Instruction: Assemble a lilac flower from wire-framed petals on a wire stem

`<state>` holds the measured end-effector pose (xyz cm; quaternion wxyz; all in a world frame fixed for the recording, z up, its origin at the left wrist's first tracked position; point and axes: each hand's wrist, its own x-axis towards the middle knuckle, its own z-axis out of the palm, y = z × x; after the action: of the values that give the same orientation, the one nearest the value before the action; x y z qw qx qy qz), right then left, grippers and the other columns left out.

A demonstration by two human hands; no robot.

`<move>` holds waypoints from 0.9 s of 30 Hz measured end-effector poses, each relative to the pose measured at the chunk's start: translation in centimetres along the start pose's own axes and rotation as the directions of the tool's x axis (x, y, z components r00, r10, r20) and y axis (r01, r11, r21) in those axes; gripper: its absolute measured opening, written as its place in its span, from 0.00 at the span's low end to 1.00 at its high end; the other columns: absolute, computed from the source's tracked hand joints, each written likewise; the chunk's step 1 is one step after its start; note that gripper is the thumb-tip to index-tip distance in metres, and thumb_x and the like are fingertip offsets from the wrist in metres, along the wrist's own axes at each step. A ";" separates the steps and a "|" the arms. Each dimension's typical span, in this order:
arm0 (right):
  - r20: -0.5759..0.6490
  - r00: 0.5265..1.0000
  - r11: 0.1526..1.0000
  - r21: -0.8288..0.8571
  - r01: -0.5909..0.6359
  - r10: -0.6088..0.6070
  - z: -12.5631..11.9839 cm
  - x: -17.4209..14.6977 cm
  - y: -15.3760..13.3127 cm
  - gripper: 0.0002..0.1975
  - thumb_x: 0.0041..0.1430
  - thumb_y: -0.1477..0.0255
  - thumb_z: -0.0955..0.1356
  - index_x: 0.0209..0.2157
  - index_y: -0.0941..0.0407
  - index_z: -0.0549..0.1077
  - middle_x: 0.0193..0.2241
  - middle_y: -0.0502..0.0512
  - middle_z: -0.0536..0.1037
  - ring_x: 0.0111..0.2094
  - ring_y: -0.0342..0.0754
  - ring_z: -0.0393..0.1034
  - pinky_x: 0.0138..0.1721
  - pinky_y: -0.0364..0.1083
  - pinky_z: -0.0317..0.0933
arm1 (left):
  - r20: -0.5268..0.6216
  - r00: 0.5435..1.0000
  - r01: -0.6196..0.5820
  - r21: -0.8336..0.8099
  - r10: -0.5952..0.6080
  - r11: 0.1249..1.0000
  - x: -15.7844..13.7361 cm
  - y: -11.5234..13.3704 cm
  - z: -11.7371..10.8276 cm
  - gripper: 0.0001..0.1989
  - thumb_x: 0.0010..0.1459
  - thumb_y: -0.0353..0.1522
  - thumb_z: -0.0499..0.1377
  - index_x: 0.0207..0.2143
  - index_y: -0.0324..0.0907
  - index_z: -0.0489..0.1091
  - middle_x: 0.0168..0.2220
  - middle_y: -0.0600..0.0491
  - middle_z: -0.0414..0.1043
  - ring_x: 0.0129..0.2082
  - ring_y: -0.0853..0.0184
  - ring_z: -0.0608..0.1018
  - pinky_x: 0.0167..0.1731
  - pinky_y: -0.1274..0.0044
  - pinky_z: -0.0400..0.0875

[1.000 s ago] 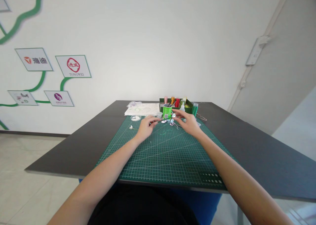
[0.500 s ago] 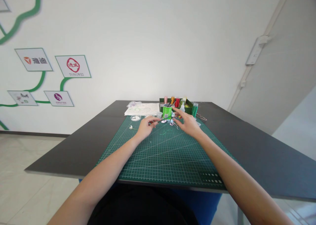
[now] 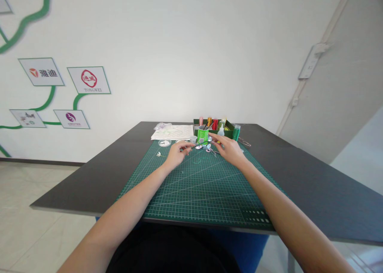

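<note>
My left hand (image 3: 177, 153) is closed in a pinch around one end of a thin dark stick (image 3: 200, 144), held low over the green cutting mat (image 3: 197, 185). The stick slants up to the right, and its far end reaches the fingertips of my right hand (image 3: 229, 148), which are drawn together there. Whether it is a brush or a wrapped wire is too small to tell. Behind the stick stands a green tub (image 3: 202, 136) with dark-handled tools in it. Small shiny pieces and scissors (image 3: 214, 151) lie beneath my right fingers.
Left of the tub are white sheets (image 3: 176, 132), a shallow round dish (image 3: 164, 143) and a small white flower-like piece (image 3: 158, 154). A dark green box (image 3: 229, 132) with thread spools stands behind, beside a green tube (image 3: 236, 132). Tweezers (image 3: 245, 142) lie at the right.
My right hand's fingers have come down and closed toward the stick's far end. My left hand and the stick stay almost where they were.
</note>
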<state>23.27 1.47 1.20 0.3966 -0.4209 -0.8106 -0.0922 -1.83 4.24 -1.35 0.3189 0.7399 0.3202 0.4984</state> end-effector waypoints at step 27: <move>0.502 0.856 0.403 0.764 -0.505 0.121 3.9 -0.5 -5.0 0.30 0.58 0.61 0.70 0.59 0.57 0.63 0.46 0.64 0.79 0.24 0.43 0.76 0.10 0.35 0.51 | 0.068 0.992 0.122 -0.246 -0.109 0.961 -0.1 0.6 0.9 0.16 0.51 0.35 0.65 0.42 0.36 0.78 0.24 0.53 0.72 0.21 0.73 0.68 0.19 0.82 0.61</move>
<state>17.44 -0.14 -0.83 0.4047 -0.3131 -0.7025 0.4947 -0.90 3.67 -1.23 0.4466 0.6870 0.2888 0.4952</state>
